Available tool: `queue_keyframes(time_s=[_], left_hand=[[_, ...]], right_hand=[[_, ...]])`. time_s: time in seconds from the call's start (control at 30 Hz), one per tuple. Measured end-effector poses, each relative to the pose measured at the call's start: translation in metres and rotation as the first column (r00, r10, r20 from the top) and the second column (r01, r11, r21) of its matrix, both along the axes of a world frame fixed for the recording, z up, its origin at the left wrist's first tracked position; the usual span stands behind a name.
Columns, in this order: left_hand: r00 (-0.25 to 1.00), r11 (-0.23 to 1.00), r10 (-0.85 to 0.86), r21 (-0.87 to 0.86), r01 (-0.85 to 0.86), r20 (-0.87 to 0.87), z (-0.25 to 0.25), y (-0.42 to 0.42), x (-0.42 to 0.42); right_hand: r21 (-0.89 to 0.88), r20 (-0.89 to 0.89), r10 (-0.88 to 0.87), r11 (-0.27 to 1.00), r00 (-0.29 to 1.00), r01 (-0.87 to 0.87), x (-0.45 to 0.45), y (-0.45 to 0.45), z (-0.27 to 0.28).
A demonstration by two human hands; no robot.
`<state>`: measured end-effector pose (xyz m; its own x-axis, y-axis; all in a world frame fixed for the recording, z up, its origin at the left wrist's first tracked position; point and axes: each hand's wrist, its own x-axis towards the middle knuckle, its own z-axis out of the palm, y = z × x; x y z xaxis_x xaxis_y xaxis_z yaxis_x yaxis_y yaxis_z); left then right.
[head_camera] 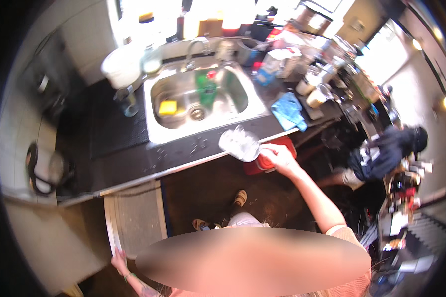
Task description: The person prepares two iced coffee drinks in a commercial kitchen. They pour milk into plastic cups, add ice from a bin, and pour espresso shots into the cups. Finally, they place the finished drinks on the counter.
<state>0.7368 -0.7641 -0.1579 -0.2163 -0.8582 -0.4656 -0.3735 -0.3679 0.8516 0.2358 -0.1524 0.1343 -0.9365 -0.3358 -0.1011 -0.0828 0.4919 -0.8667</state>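
My right hand (279, 159) holds a clear, transparent container (239, 144) by its edge, over the front rim of the dark countertop (186, 148). At the lower left, my left hand (119, 260) grips the edge of a pale cabinet door (139, 219) that stands out from the counter. Beyond the counter's front lies a stainless steel sink (204, 124) with a yellow sponge (167, 108) and a green bottle (207, 89) in it. A blue cloth (289, 110) lies to the right of the sink, hanging over the counter edge. Blur hides the container's exact kind.
A red bin (258, 166) is below the counter, behind my right hand. A glass (126, 102) and a white bucket (122, 67) stand left of the sink. Jars and cartons crowd the right counter. A person in dark clothes (383, 154) bends at the right.
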Motion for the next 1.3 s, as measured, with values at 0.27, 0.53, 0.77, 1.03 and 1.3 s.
queue_keyframes(time_s=[0.27,0.53,0.77,1.03,1.3], left_hand=[[1.000,1.000,0.012,0.009,-0.012,-0.001,0.029,0.019,-0.034],[0.991,0.969,0.130,0.211,-0.129,0.009,0.042,0.029,-0.082],[0.994,0.926,0.100,0.369,-0.076,-0.047,0.073,0.019,-0.092],[0.965,0.927,0.243,0.271,-0.260,0.095,0.063,0.031,-0.086],[0.951,0.951,0.216,0.172,-0.256,0.220,0.050,0.031,-0.078]], right_hand=[[0.163,-0.250,-0.552,0.786,0.795,0.597,-0.085,0.227,0.046],[0.368,-0.405,-0.740,0.405,0.537,0.837,-0.217,0.414,0.014],[0.634,-0.349,-0.720,0.291,0.600,0.717,-0.260,0.411,0.044],[0.744,-0.418,-0.588,0.215,0.692,0.632,-0.251,0.345,0.119],[0.840,-0.492,-0.392,0.021,0.777,0.542,-0.255,0.319,0.146]])
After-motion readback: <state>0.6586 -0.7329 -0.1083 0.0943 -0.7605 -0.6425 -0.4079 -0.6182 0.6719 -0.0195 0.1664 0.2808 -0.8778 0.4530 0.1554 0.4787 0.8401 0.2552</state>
